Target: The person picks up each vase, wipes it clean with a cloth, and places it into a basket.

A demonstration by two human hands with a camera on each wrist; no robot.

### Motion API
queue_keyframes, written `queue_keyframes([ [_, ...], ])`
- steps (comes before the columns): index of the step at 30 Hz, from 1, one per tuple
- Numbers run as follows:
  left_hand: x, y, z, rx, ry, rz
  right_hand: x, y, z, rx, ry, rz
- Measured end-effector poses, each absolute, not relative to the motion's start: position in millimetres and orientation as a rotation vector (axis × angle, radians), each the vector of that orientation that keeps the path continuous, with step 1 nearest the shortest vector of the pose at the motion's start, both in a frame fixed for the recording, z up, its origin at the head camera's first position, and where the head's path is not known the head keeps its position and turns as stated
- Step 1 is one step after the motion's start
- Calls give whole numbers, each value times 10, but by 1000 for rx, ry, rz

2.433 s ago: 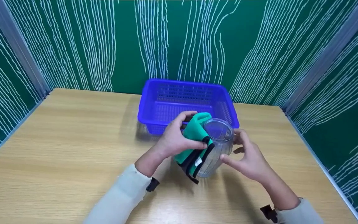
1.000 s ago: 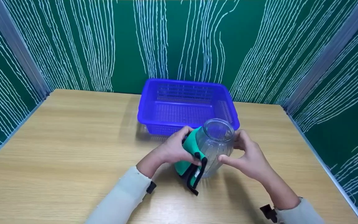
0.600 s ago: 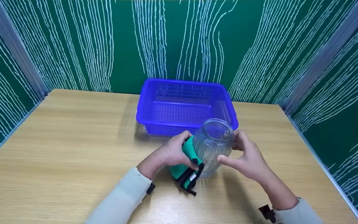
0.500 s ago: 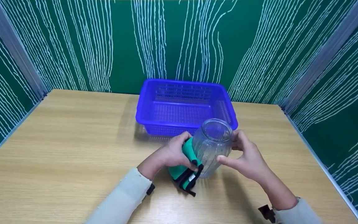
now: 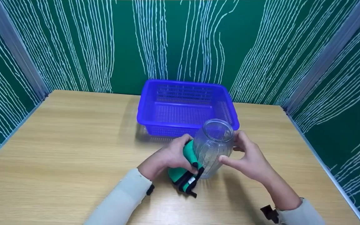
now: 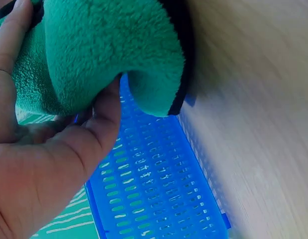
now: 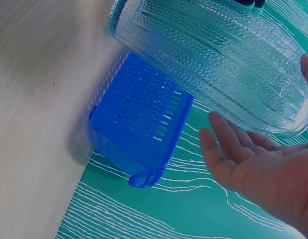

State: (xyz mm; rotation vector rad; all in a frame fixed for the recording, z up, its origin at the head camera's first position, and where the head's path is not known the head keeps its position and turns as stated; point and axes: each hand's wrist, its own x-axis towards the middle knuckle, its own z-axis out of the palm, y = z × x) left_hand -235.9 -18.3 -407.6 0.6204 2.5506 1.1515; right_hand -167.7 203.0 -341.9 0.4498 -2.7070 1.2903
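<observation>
A clear ribbed glass jar (image 5: 212,150) is between the two hands in the head view, its open mouth upward and tilted. My right hand (image 5: 252,159) holds it from the right, thumb on the near side and fingers toward the far side. A green fleecy cloth (image 5: 190,151) with black edging and a small white label is in my left hand (image 5: 175,154), which grips it against the jar's left side. The left wrist view shows the cloth (image 6: 109,45) bunched between thumb and fingers. In the right wrist view the jar's textured wall (image 7: 218,59) lies beside the fingers (image 7: 223,144).
A blue-purple plastic basket (image 5: 186,126) with slotted walls stands just behind the hands, with nothing visible inside. The wooden table (image 5: 73,140) spreads around it. Green panels (image 5: 127,47) with white wavy lines enclose the back and sides.
My left hand and the cloth have slid down the jar's left side, from near its rim toward its lower part. The right hand and jar have hardly moved.
</observation>
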Motion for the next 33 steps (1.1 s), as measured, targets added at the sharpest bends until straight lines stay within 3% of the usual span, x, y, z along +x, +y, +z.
queue_keyframes([
  [16,-2381,-278,-3788,615,2431,1523,-1827,2185,-3647,468,-2671,1229],
  [26,-2185,-275,-3440,565,2317,1760,-1824,2196,-3640,519,-2654,1224],
  [33,-2284,-207,-3612,631,2351,1795,-1773,2150,-3574,488,-2686,1202],
])
